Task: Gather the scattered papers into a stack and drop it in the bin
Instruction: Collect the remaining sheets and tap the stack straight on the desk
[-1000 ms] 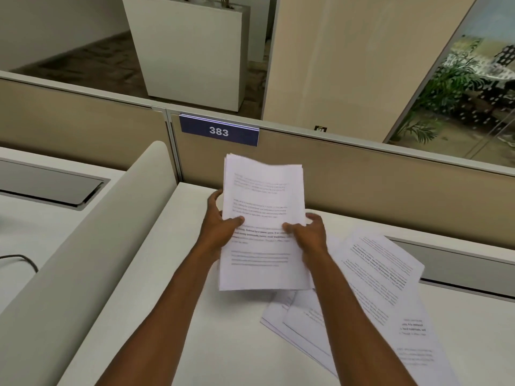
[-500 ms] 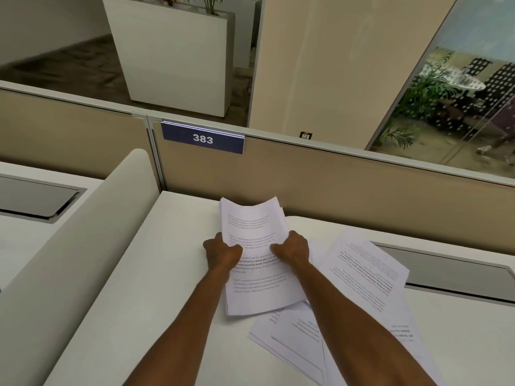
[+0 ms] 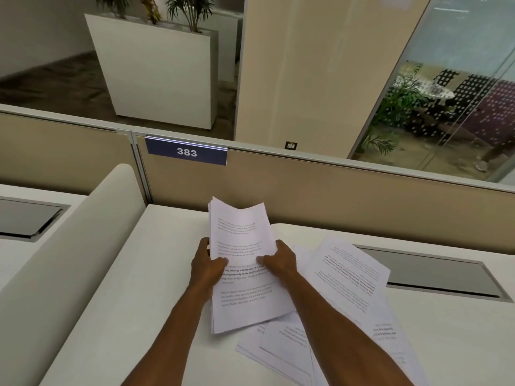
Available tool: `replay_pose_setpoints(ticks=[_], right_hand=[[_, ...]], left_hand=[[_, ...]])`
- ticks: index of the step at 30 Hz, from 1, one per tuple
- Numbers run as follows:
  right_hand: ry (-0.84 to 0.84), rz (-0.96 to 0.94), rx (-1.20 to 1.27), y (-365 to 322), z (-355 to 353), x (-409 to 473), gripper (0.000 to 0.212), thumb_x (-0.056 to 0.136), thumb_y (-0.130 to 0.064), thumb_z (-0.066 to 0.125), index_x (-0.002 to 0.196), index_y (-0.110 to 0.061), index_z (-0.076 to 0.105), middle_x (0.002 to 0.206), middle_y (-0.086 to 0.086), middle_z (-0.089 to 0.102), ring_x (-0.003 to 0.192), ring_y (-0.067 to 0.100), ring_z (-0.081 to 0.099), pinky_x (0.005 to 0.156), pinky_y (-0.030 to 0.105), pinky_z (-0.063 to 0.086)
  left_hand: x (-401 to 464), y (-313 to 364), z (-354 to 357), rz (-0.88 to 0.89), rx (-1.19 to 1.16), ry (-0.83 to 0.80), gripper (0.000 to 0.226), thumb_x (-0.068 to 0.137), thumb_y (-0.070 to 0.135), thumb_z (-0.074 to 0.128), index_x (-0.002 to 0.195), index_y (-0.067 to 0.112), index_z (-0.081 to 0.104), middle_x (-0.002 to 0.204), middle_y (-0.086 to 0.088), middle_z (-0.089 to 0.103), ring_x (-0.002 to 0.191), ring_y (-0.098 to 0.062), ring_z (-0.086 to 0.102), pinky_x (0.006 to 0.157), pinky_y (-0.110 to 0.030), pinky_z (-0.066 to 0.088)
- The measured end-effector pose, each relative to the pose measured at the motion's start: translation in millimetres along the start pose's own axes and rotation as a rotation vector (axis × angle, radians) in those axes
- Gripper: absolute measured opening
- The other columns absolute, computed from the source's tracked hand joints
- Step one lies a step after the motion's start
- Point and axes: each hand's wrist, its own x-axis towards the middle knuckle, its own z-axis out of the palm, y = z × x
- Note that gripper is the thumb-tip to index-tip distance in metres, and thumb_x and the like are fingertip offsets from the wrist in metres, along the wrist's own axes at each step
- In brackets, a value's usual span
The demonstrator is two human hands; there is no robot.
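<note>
I hold a stack of printed white papers (image 3: 242,299) upright over the white desk (image 3: 133,288), its lower edge near the desk top. My left hand (image 3: 207,264) grips the stack's left edge with the thumb on the front sheet. My right hand (image 3: 278,260) grips the right edge the same way. The top of the stack bends slightly. More printed sheets (image 3: 348,277) lie spread out loose on the desk to the right and under my right forearm. No bin is in view.
A beige partition (image 3: 334,190) with a blue "383" label (image 3: 186,151) runs behind the desk. A rounded white divider (image 3: 64,257) rises at the left. Grey cable flaps (image 3: 434,273) are set into the desk at right and far left. A white planter (image 3: 158,71) stands beyond.
The stack came down from chest height toward the desk, then lifted a little and stood more upright. Both hands kept their hold; the loose sheets did not move.
</note>
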Motion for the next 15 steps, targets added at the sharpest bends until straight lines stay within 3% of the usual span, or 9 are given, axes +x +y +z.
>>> replay_pose_setpoints(ticks=[4, 8, 11, 13, 15], right_hand=[[-0.038, -0.013, 0.477, 8.7, -9.0, -16.4, 0.064, 0.069, -0.052, 0.086, 0.117, -0.018, 0.063, 0.117, 0.003, 0.073, 0.100, 0.023, 0.073, 0.092, 0.046, 0.060], [-0.020, -0.047, 0.875, 2.1, -28.2, -41.1, 0.073, 0.067, -0.053, 0.086, 0.123, -0.021, 0.052, 0.111, 0.005, 0.074, 0.088, 0.020, 0.078, 0.068, 0.037, 0.064], [0.011, -0.165, 0.953, -2.4, -46.0, -69.5, 0.074, 0.074, -0.047, 0.081, 0.134, -0.028, 0.041, 0.118, 0.005, 0.073, 0.095, 0.024, 0.077, 0.072, 0.039, 0.064], [0.032, -0.257, 0.935, -1.2, -59.0, -95.8, 0.068, 0.078, -0.047, 0.078, 0.134, -0.023, 0.050, 0.121, 0.007, 0.072, 0.103, 0.029, 0.074, 0.081, 0.047, 0.063], [0.074, -0.318, 0.934, 7.8, -74.3, -128.5, 0.062, 0.080, -0.047, 0.075, 0.132, -0.018, 0.056, 0.120, 0.007, 0.073, 0.105, 0.031, 0.073, 0.082, 0.046, 0.062]], left_hand=[[-22.6, 16.6, -9.6, 0.191, 0.021, 0.009, 0.045, 0.090, 0.004, 0.069, 0.111, 0.040, 0.053, 0.113, 0.000, 0.070, 0.094, -0.017, 0.072, 0.062, -0.023, 0.060], [-53.8, 37.2, -20.6, 0.384, -0.010, -0.114, 0.062, 0.089, 0.011, 0.075, 0.118, 0.058, 0.045, 0.118, 0.007, 0.068, 0.102, -0.018, 0.071, 0.074, -0.032, 0.065], [-86.2, 49.0, -21.3, 0.441, -0.057, -0.201, 0.069, 0.084, 0.018, 0.077, 0.127, 0.058, 0.040, 0.118, 0.013, 0.069, 0.106, -0.018, 0.071, 0.075, -0.031, 0.065], [-108.4, 56.2, -21.1, 0.489, -0.038, -0.237, 0.068, 0.086, 0.015, 0.077, 0.126, 0.059, 0.044, 0.114, 0.019, 0.069, 0.107, -0.013, 0.069, 0.077, -0.027, 0.064], [-132.4, 61.5, -20.8, 0.548, -0.019, -0.265, 0.056, 0.086, 0.016, 0.076, 0.123, 0.052, 0.054, 0.112, 0.017, 0.070, 0.106, -0.014, 0.069, 0.078, -0.026, 0.063]])
